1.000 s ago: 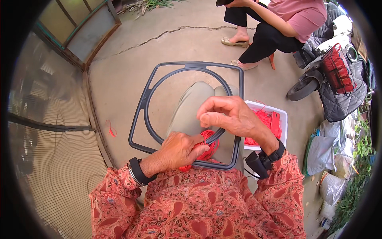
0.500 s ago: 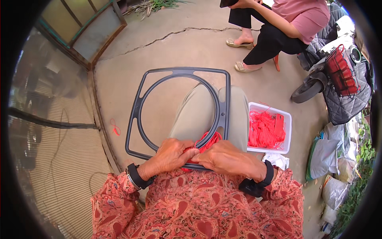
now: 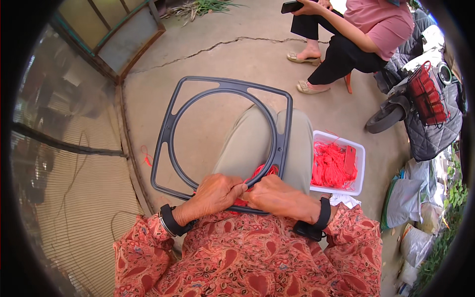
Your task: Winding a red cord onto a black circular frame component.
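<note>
A dark grey plastic frame [image 3: 281, 141], square outside with a round ring inside, rests tilted across my lap. My left hand [image 3: 217, 192] is closed on the near part of its ring, thumb and forefinger pinched at the rim. Right beside it, my right hand [image 3: 279, 197] is curled shut at the same rim, on red cord; its fingertips are mostly hidden. A loose bundle of red cord [image 3: 270, 170] lies at the ring between my hands and my right thigh, with more red showing under the fingers.
On the ground to the right stands a white tub [image 3: 362, 166] holding red cord [image 3: 327, 168] and a flat red piece. A seated person [image 3: 346, 54] holds a phone [image 3: 292, 7] ahead. Bags [image 3: 403, 198] line the right side; a metal-framed screen [image 3: 123, 114] borders the left.
The frame's far side has swung slightly left and tilted a little. Both hands keep their hold at the near rim. The surroundings have shifted slightly right and down in view.
</note>
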The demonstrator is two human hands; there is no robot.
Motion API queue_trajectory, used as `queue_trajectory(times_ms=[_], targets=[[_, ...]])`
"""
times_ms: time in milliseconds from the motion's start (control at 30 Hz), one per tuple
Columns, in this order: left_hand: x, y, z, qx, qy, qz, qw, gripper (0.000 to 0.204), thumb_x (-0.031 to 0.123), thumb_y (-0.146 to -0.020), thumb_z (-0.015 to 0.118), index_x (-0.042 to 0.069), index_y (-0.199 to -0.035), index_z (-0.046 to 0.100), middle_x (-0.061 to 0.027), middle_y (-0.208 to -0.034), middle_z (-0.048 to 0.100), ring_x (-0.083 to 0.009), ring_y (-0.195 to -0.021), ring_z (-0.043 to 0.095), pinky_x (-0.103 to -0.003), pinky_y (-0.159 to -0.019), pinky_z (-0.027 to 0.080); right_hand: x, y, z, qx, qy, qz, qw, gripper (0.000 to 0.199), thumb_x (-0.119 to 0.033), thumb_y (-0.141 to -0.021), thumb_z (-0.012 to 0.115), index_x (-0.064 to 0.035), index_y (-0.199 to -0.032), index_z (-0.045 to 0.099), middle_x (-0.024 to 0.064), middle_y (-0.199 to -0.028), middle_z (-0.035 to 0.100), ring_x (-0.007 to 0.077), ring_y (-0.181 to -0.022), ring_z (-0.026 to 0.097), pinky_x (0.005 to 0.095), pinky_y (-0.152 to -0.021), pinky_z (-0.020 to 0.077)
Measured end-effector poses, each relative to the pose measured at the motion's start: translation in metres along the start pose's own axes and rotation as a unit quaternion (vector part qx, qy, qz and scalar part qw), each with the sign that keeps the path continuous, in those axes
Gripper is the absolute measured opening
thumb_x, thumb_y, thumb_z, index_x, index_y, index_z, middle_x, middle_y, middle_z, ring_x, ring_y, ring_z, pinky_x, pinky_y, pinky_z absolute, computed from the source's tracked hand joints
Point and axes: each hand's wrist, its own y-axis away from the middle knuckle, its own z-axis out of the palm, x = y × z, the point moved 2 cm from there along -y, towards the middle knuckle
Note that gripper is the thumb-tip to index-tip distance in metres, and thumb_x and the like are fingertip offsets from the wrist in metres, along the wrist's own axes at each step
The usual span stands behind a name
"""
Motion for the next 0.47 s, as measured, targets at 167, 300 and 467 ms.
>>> queue_trajectory(times_ms=[167,300,467], targets=[[0.004,0.01,0.0,0.016,-0.005,-0.023,1.0,0.033,0.032,-0.093,0.054,0.006,-0.077,0.066,-0.0191,-0.064,0.059,-0.0412,-0.064,0.058,-0.048,-0.057,0.045,-0.013,-0.002,-0.002,0.005,0.048,0.0,0.999,0.01,-0.008,-0.079,0.058,-0.0019,-0.083,0.065,0.0191,-0.076,0.065,0.0327,-0.071,0.066,0.0431,-0.055,0.0487],[0.009,0.013,-0.004,0.014,0.012,-0.05,0.999,0.032,0.033,-0.093,0.054,0.007,-0.079,0.067,-0.0197,-0.065,0.059,-0.041,-0.063,0.058,-0.049,-0.056,0.045,-0.012,0.009,-0.007,-0.021,0.042,0.067,0.997,0.012,-0.012,-0.078,0.061,-0.0016,-0.084,0.063,0.0167,-0.073,0.065,0.0329,-0.07,0.066,0.0447,-0.055,0.0485],[0.007,0.008,0.006,0.041,0.057,-0.031,0.997,0.032,0.035,-0.093,0.056,0.007,-0.083,0.069,-0.0197,-0.066,0.06,-0.041,-0.064,0.06,-0.05,-0.058,0.045,0.002,0.027,-0.016,0.096,-0.032,0.043,0.994,0.022,-0.018,-0.07,0.072,-0.0024,-0.082,0.062,0.0146,-0.071,0.066,0.0325,-0.077,0.066,0.0402,-0.088,0.0436]])
